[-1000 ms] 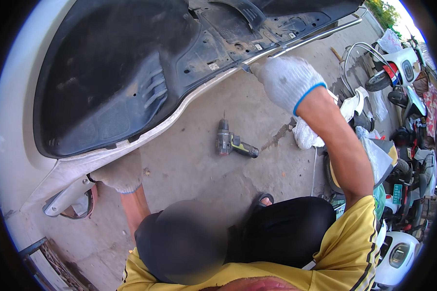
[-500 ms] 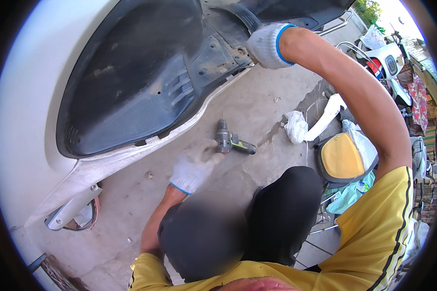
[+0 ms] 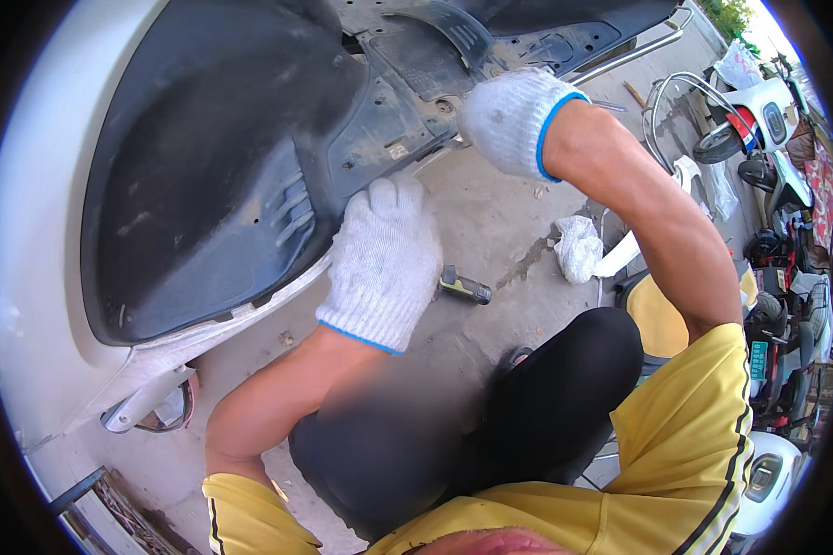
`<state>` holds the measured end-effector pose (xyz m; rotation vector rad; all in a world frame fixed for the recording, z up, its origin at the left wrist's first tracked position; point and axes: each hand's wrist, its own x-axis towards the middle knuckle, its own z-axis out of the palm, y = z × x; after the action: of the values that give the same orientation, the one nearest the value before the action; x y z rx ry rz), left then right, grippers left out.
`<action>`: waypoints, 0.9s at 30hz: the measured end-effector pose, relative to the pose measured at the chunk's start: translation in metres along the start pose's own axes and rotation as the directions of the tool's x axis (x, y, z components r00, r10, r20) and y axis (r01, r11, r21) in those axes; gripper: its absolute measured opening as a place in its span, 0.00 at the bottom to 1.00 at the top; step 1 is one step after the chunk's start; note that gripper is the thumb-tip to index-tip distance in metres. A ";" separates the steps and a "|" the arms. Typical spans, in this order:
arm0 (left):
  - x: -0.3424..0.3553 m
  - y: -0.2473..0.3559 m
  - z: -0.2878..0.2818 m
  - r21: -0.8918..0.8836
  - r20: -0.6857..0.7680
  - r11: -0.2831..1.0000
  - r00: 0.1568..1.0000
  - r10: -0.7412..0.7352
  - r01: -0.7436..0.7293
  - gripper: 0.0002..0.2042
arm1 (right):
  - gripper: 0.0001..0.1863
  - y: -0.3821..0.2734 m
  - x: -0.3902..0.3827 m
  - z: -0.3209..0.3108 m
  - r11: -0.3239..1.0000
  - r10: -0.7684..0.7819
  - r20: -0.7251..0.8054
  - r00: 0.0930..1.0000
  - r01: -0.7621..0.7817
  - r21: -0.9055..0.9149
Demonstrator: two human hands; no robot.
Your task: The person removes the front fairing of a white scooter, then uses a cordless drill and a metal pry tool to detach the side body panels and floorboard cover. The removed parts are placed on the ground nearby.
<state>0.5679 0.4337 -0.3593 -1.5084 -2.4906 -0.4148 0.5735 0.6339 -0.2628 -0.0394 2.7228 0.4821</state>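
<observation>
My left hand [image 3: 384, 259] wears a white knit glove with a blue cuff. Its bent fingers close on the lower edge of a black plastic panel [image 3: 204, 176] set in a white vehicle body. Farther right, my right hand [image 3: 514, 120], gloved the same way, is curled beside the panel's edge. The glove hides its fingertips and whatever they may hold. Just right of my left hand, a cordless drill [image 3: 467, 285] lies on the ground, with only its black and green handle end in sight.
A crumpled white plastic bag [image 3: 578, 248] and a curved white piece [image 3: 620, 256] lie to the right, near a yellow-topped item [image 3: 655, 314]. Parked scooters [image 3: 776, 125] line the right side. A mirror-like part [image 3: 162, 404] is at lower left.
My left hand has moved from beside the drill up to the panel's edge, now covering much of the drill. My right hand has come slightly nearer. The view has shifted a little.
</observation>
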 end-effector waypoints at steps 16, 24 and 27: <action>0.053 0.042 0.004 0.156 0.169 0.831 0.814 -0.555 0.534 0.18 | 0.16 -0.011 0.015 0.008 0.963 -0.209 0.070 0.975 0.192 0.189; 0.054 0.034 0.022 0.253 -0.043 0.795 0.827 -0.560 0.551 0.13 | 0.15 -0.013 0.002 0.014 0.941 -0.100 -0.011 0.995 0.098 0.323; 0.060 0.034 0.020 0.353 0.014 0.827 0.881 -0.472 0.438 0.12 | 0.13 0.014 -0.024 0.032 0.887 -0.013 -0.043 0.999 0.032 0.460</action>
<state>0.5696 0.5056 -0.3550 -0.8122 -2.8108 0.0382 0.6063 0.6573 -0.2770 0.0462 2.7967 -0.1860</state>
